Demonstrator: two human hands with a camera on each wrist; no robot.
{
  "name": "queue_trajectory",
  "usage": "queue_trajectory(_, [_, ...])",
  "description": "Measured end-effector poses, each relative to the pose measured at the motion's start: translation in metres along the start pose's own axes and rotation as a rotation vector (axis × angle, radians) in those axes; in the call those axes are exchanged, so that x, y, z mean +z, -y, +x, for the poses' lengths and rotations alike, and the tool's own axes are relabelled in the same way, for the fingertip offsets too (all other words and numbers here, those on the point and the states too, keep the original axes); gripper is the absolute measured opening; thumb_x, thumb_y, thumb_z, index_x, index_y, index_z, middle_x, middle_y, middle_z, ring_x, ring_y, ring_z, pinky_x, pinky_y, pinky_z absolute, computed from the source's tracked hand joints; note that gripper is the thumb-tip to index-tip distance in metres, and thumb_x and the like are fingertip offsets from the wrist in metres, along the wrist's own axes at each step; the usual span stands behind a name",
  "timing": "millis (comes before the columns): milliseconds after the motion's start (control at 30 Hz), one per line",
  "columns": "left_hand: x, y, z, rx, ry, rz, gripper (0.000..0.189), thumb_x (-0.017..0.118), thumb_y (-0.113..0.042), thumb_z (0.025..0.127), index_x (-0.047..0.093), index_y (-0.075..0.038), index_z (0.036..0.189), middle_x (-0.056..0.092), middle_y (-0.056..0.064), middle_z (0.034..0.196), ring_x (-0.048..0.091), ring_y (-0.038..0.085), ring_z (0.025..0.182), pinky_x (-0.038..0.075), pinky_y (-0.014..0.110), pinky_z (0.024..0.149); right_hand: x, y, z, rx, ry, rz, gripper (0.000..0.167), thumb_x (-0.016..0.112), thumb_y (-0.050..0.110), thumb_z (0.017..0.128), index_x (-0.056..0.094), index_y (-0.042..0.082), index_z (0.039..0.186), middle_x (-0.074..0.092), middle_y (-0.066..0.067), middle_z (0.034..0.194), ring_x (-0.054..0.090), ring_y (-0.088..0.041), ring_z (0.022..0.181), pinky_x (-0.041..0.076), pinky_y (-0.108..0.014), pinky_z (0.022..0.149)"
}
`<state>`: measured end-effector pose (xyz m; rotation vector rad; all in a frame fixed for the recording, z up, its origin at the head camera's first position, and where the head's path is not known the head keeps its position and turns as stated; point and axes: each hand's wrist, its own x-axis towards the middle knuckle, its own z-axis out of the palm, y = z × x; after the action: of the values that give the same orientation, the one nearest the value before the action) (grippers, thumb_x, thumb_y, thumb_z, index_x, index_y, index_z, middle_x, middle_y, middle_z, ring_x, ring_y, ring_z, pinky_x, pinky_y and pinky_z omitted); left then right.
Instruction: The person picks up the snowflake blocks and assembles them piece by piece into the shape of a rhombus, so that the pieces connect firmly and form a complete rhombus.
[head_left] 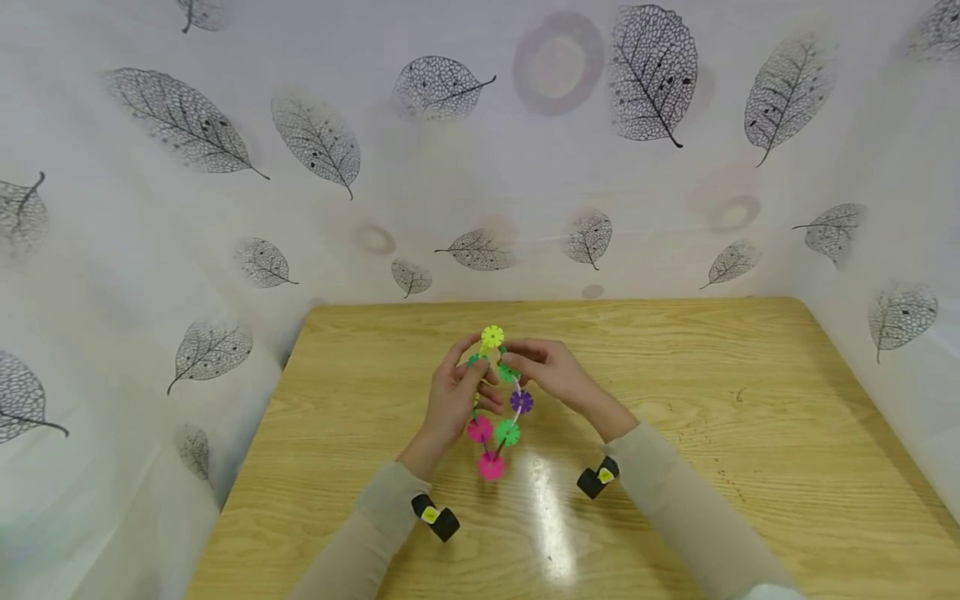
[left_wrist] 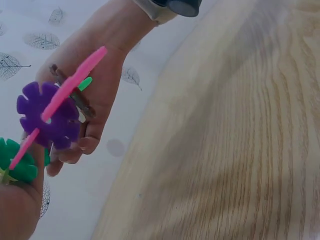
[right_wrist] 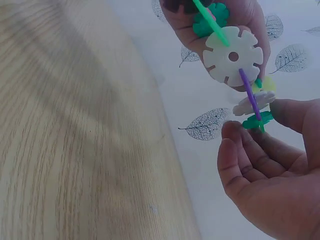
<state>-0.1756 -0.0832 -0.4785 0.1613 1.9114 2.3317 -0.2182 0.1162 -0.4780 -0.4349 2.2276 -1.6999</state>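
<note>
A closed loop of linked notched plastic discs hangs between both hands over the table. In the head view a yellow disc (head_left: 492, 337) tops it, a purple disc (head_left: 522, 402) is on its right side, and a pink disc (head_left: 492, 466) is lowest. My left hand (head_left: 450, 396) grips the loop's upper left, thumb on a green disc (head_left: 477, 361). At the upper right, my right hand (head_left: 555, 371) pinches another green disc (head_left: 508, 372) between thumb and fingers. The right wrist view shows that small green disc (right_wrist: 257, 120) at the fingertips, below a white disc (right_wrist: 233, 56).
A wooden table (head_left: 750, 400) lies under the hands, with a bright glare streak near its front. A white cloth (head_left: 480, 167) printed with dark leaves hangs behind it and at both sides. Each wrist carries a small black camera (head_left: 597, 477).
</note>
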Motion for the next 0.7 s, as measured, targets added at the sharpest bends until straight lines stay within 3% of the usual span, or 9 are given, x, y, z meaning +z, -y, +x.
queue_trajectory(167, [0.0011,0.0001,-0.0002,-0.003,0.005,0.016,0.052,0.050,-0.009,0.110,0.039,-0.012,0.160,0.064,0.005,0.084,0.068,0.011,0.055,0.064,0.031,0.053,0.0010,0.0041,-0.0015,-0.023,0.013,0.035,0.043,0.063,0.023,0.107,0.063,-0.003,0.140,0.073,-0.022,0.129,0.069,-0.016,0.087,0.061,-0.039,0.090])
queue_trajectory(433, [0.0038,-0.0014,0.0005,0.003,-0.017,0.037,0.051,0.049,-0.009,0.109,0.042,-0.020,0.159,0.064,0.006,0.082,0.067,0.012,0.054,0.064,0.032,0.051,0.0013,0.0066,-0.0018,-0.039,0.021,0.070,0.043,0.065,0.020,0.106,0.062,-0.005,0.141,0.072,-0.024,0.131,0.070,-0.012,0.094,0.061,-0.029,0.086])
queue_trajectory(700, [0.0049,-0.0020,0.0008,0.004,-0.022,0.067,0.054,0.050,-0.008,0.109,0.042,-0.023,0.160,0.064,0.002,0.078,0.067,0.013,0.054,0.064,0.032,0.051,0.0011,0.0083,-0.0007,-0.046,0.016,0.095,0.045,0.065,0.018,0.106,0.058,-0.003,0.145,0.071,-0.025,0.132,0.071,-0.011,0.096,0.061,-0.028,0.084])
